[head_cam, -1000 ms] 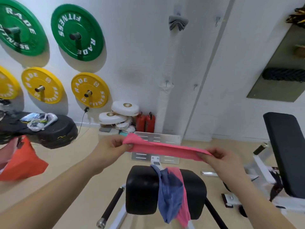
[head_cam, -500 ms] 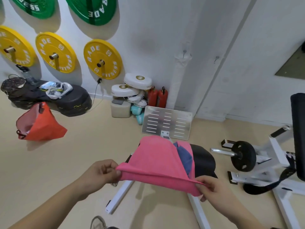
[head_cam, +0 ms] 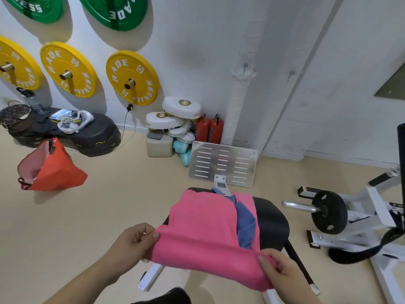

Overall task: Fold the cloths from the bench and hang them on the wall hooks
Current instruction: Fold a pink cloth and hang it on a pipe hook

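Observation:
A pink cloth (head_cam: 203,233) is stretched between my hands, its far part lying on the black bench pad (head_cam: 271,224). My left hand (head_cam: 133,240) pinches its near left corner, and my right hand (head_cam: 282,273) pinches the near right corner, where the cloth folds over. On the pad beside it lie a blue cloth (head_cam: 245,224) and another pink cloth (head_cam: 248,200) under it. Two wall hooks (head_cam: 245,66) (head_cam: 291,74) stick out of the white wall above the bench.
A metal foot plate (head_cam: 222,164) stands at the bench's far end. An orange bag (head_cam: 52,170) and stacked black plates (head_cam: 72,137) sit left. White discs (head_cam: 175,115) and red extinguishers (head_cam: 209,128) line the wall. A white rack with a barbell plate (head_cam: 328,212) is right.
The view tipped down toward the bench. My hands lowered the pink cloth from a raised, taut strip and laid it over the pad, drawing its near edge toward me.

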